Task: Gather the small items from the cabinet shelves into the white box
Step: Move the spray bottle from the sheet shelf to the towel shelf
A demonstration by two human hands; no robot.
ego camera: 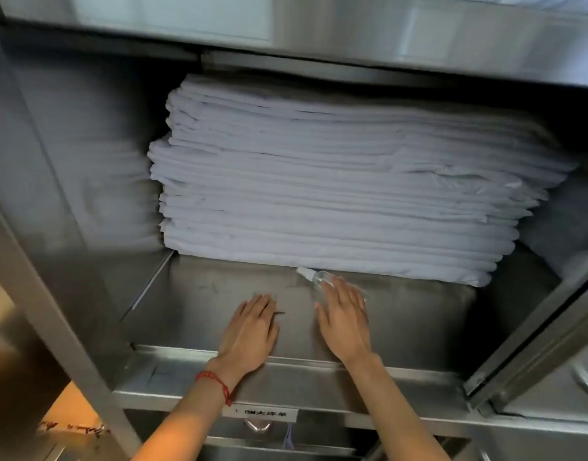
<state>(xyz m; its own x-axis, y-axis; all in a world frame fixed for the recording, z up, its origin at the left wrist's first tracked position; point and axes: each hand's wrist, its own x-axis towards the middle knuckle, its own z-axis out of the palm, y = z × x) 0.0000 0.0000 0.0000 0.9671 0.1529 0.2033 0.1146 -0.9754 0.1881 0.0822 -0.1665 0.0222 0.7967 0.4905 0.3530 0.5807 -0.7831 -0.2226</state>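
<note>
On the steel cabinet shelf (193, 314), the flat, spread left hand (252, 327) rests by a thin dark pin (279, 313); the right hand (344, 314), fingers straight, touches a clear plastic spray bottle (314, 277) at the folded white sheets' (336, 181) front edge.

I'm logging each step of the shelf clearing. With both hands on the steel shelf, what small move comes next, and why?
Probably curl the right hand round the clear spray bottle: its straight fingertips already lie over the bottle, lying on its side below the folded sheets.

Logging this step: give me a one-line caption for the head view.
Both hands on a steel cabinet shelf: right hand reaching a clear spray bottle below stacked white sheets, left hand flat.
</note>
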